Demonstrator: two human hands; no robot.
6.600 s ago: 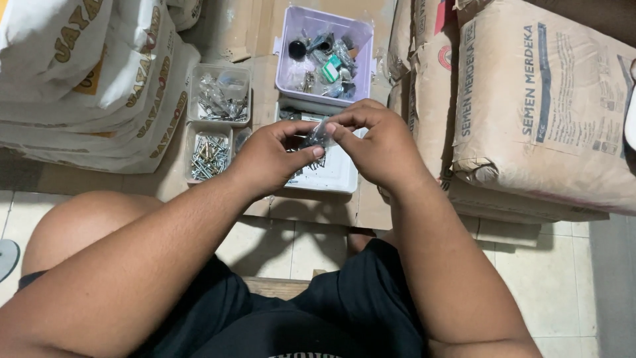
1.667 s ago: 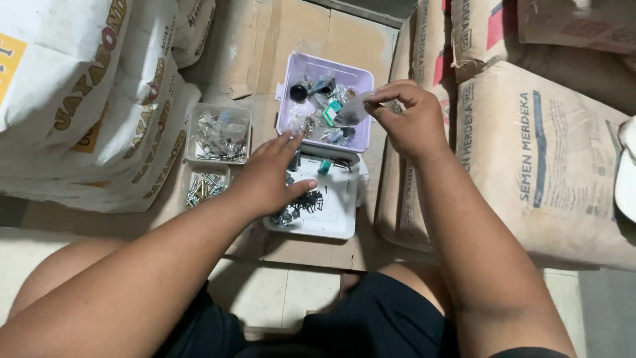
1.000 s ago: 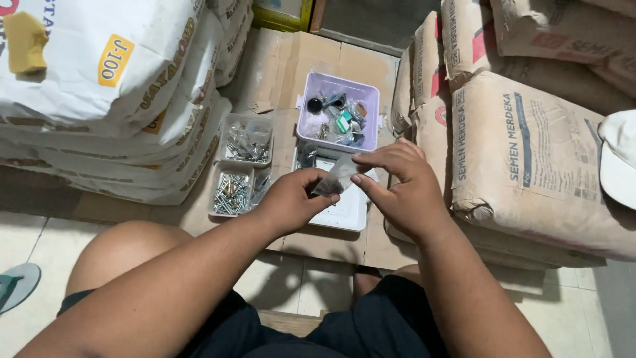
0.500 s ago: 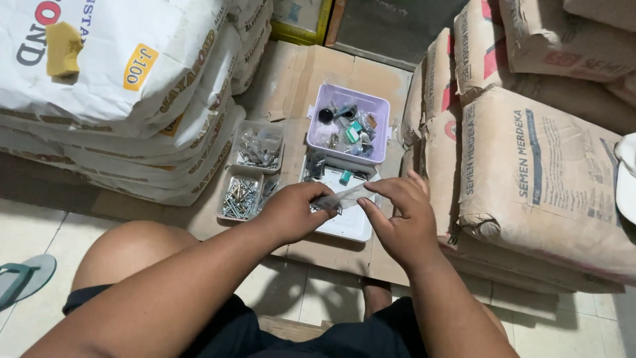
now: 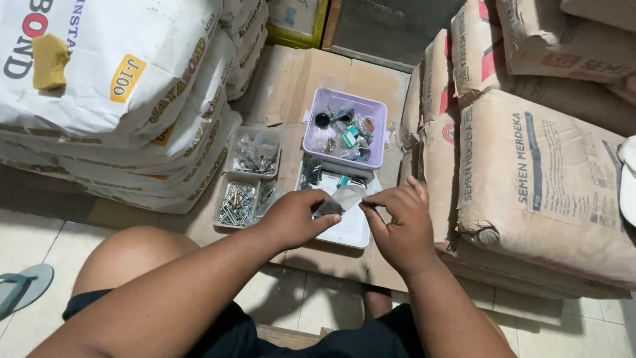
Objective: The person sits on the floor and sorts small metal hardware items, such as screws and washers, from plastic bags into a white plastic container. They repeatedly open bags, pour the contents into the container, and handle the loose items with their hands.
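A small clear plastic bag (image 5: 338, 201) with dark hardware inside is pinched between the thumb and fingers of the left hand (image 5: 295, 219), just above the white tray (image 5: 351, 229). The right hand (image 5: 397, 222) is brought up to the bag's open edge, its fingertips closed on the film or just touching it; which of the two cannot be told. The packing appears to be midway: one bag is partly filled and not sealed, a few dark pieces are left at the far end of the white tray, and loose stock is left in the lilac bin (image 5: 346, 129) and the two clear screw boxes (image 5: 248, 179). How many finished bags have been set aside cannot be seen. All the containers are laid on flattened cardboard (image 5: 318, 73) spread over a pale tiled floor (image 5: 26, 238). The spot is hemmed in by stacked white sacks (image 5: 99, 86) on the left and brown paper cement sacks (image 5: 530, 166) on the right, as in a storeroom. A sandal (image 5: 23, 288) is seen at the lower left.
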